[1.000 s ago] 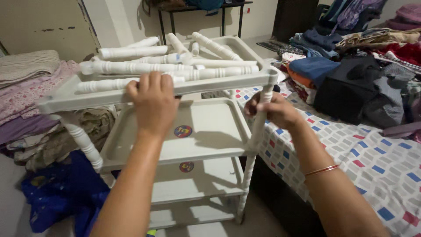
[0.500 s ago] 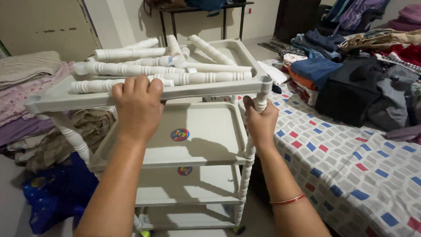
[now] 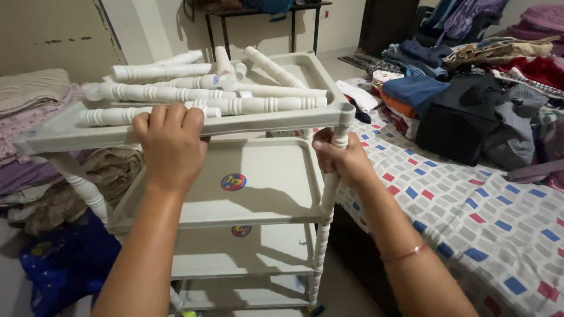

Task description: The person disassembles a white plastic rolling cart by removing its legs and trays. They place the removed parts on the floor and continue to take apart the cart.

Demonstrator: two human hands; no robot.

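Observation:
A white plastic shelf rack (image 3: 258,194) with several tiers stands in front of me. Its top tray (image 3: 276,120) carries several loose white turned posts (image 3: 252,105) lying across each other. My left hand (image 3: 170,144) grips the front rim of the top tray near its middle. Around the front right corner post (image 3: 328,194), just under the top tray, my right hand (image 3: 341,157) is closed. A thin red bangle sits on my right wrist.
A bed with a checked sheet (image 3: 470,199) is close on the right, piled with clothes (image 3: 470,100). Folded fabrics (image 3: 35,100) are stacked on the left, with a blue cloth (image 3: 53,264) on the floor. A dark table (image 3: 258,17) stands by the far wall.
The rack and both hands have shifted left and slightly down in view. My right hand slid from the side of the corner post to a full grip around it.

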